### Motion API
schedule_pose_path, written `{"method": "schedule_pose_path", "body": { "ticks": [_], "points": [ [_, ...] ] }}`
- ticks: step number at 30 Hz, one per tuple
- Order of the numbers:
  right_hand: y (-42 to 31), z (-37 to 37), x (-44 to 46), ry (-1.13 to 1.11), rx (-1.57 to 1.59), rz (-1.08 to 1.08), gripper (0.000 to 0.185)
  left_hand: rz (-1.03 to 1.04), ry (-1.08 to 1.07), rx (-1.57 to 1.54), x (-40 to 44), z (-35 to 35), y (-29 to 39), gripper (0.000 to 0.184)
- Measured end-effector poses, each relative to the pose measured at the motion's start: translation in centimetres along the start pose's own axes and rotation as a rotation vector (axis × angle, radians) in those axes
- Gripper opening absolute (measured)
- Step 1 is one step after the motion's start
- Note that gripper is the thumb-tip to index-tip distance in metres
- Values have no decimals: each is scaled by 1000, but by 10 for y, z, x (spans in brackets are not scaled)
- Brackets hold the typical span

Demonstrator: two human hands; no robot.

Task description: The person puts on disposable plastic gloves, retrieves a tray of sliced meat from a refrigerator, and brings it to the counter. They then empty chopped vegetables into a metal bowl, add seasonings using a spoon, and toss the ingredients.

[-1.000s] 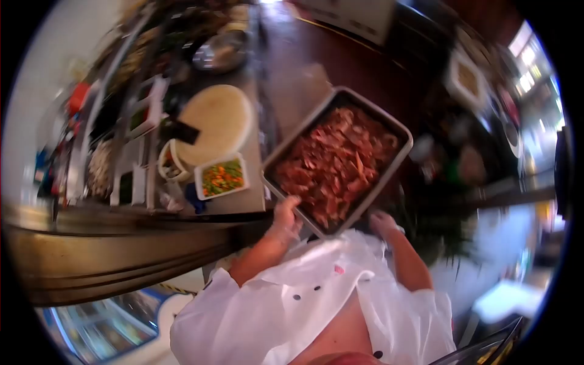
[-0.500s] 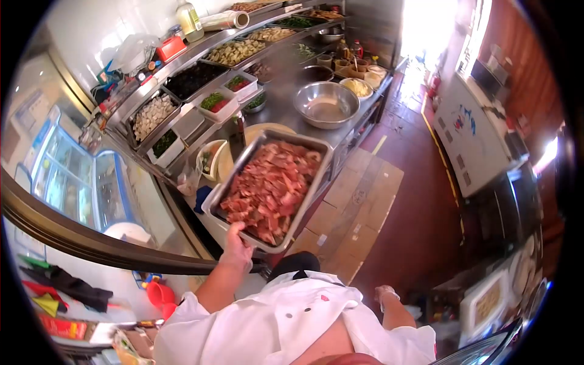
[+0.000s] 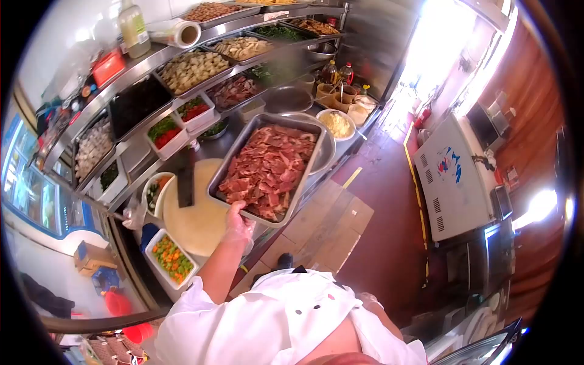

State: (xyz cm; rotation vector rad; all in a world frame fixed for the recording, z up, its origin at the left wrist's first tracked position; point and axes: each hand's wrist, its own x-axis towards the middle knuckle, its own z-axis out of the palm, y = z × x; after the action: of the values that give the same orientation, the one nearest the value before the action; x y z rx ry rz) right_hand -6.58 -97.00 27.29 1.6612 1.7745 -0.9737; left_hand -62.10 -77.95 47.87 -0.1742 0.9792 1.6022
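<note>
My left hand (image 3: 239,222), in a clear plastic glove, is closed on the near rim of a metal tray (image 3: 294,214). Slices of raw red meat (image 3: 267,167) fill the tray, which is held over the counter and hides part of a steel bowl (image 3: 325,152). Left of the tray, a cleaver (image 3: 185,187) rests on a round cutting board (image 3: 204,228). My right hand (image 3: 368,298) hangs low beside my white jacket, touching nothing that I can make out; its fingers are mostly hidden.
A white container of diced vegetables (image 3: 172,258) stands by the board. Shelves hold several food trays (image 3: 193,68). Beyond the bowl is a dish of pale yellow food (image 3: 336,124). Flattened cardboard (image 3: 331,228) lies on the red floor, with a white freezer (image 3: 453,176) to the right.
The meat tray has moved forward along the counter and now overlaps the steel bowl. The cutting board, cleaver and diced vegetables have come into clear view. My right hand has dropped closer to my body.
</note>
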Motion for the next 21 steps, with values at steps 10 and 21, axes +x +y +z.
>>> {"method": "schedule_pose_path", "body": {
  "ticks": [10, 21],
  "points": [
    [82, -153, 239, 317, 747, -112, 15, 96, -122, 93, 104, 90, -38, 61],
    [-163, -634, 356, 123, 651, -613, 33, 434, 347, -250, 63, 109, -145, 40]
  ]
}}
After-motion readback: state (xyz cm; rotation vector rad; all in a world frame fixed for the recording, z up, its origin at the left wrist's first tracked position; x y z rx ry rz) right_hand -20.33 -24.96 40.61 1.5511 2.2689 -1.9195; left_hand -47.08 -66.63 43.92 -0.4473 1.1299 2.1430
